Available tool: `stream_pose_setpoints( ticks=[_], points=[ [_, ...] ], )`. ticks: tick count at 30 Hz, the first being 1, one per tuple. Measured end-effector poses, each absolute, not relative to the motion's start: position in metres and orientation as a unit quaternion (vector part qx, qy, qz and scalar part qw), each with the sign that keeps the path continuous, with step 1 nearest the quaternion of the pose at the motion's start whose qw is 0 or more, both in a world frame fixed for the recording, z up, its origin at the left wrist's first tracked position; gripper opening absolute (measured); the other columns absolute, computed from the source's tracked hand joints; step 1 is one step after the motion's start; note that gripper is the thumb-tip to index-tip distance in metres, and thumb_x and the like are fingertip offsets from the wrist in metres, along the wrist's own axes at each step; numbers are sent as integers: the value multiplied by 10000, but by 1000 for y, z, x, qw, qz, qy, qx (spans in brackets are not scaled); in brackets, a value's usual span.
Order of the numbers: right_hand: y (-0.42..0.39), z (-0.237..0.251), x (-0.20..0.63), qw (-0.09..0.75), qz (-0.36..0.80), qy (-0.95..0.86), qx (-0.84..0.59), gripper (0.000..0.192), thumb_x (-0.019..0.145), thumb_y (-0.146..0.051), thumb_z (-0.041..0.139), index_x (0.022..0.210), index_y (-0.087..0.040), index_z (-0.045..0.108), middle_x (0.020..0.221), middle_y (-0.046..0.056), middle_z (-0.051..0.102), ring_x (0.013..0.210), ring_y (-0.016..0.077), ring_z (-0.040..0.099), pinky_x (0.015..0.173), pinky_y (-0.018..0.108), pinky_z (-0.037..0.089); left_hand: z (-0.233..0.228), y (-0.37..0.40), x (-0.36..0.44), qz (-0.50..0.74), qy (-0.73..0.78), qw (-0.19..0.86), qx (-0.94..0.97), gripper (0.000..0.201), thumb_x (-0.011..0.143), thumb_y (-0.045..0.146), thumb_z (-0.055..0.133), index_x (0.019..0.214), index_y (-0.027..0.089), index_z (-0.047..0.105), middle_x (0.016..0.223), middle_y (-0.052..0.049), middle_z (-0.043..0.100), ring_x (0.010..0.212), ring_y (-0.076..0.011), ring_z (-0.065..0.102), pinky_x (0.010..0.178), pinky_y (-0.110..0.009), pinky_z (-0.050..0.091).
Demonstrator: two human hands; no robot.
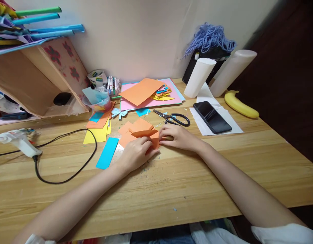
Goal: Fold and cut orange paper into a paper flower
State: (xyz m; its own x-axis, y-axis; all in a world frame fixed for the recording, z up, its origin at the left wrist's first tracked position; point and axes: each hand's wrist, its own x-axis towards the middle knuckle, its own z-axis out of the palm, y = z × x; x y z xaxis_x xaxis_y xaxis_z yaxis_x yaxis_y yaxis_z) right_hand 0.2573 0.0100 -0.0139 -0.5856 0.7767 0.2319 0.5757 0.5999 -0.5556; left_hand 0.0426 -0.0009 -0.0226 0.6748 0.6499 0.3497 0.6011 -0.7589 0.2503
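Now both hands (pixel 156 145) on orange paper (pixel 146 134).

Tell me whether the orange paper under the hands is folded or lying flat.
Folded: the orange paper shows a raised crease along its top, with the left hand and right hand pressing it on the desk.

A small orange paper piece (pixel 147 135) is folded into a low, raised crease and pinched flat at both ends. It is placed just left of the black scissors (pixel 173 118), overlapping loose orange sheets.
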Motion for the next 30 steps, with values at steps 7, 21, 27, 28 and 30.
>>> stream_pose_setpoints(
  ticks=[7, 21, 27, 28, 30],
  points=[
    [11, -13, 259, 255, 217, -866, -371, 170, 749, -327, 664, 837, -185, 631, 940, 58, 612, 877, 180, 562, 762, 312, 451, -21, -2, 43, 206, 360, 49, 908, 249, 848, 386, 507, 933, 165, 582, 878, -55, 652, 716, -171, 629, 553, -258, 467],
    [5, -27, 234, 235, -15, -922, -306, 239, 884, -166, 433, 760, -134, 636, 782, 82, 663, 708, 165, 594, 610, 278, 462, -27, 8, 41, 279, 367, 173, 870, 233, 803, 237, 557, 1014, 190, 471, 981, -61, 595, 865, -173, 593, 708, -296, 497],
    [3, -25, 232, 282, 70, -886, -361, 164, 847, -144, 459, 809, -154, 619, 792, 65, 664, 738, 153, 598, 643, 270, 470, -24, 11, 40, 308, 387, 208, 844, 192, 785, 195, 584, 961, 184, 508, 968, -56, 588, 875, -156, 588, 720, -276, 496],
    [2, -25, 232, 289, 91, -880, -365, 151, 838, -141, 467, 813, -159, 616, 794, 60, 665, 738, 151, 598, 647, 268, 471, -25, 10, 39, 304, 400, 189, 844, 141, 790, 190, 574, 924, 184, 531, 915, -45, 608, 824, -153, 598, 681, -268, 491],
    [1, -24, 232, 291, 122, -875, -367, 133, 825, -139, 481, 806, -165, 611, 790, 52, 667, 729, 149, 598, 648, 267, 471, -26, 9, 37, 288, 416, 142, 851, 44, 804, 196, 557, 840, 187, 581, 792, -23, 645, 709, -146, 607, 600, -250, 463]
  ],
)
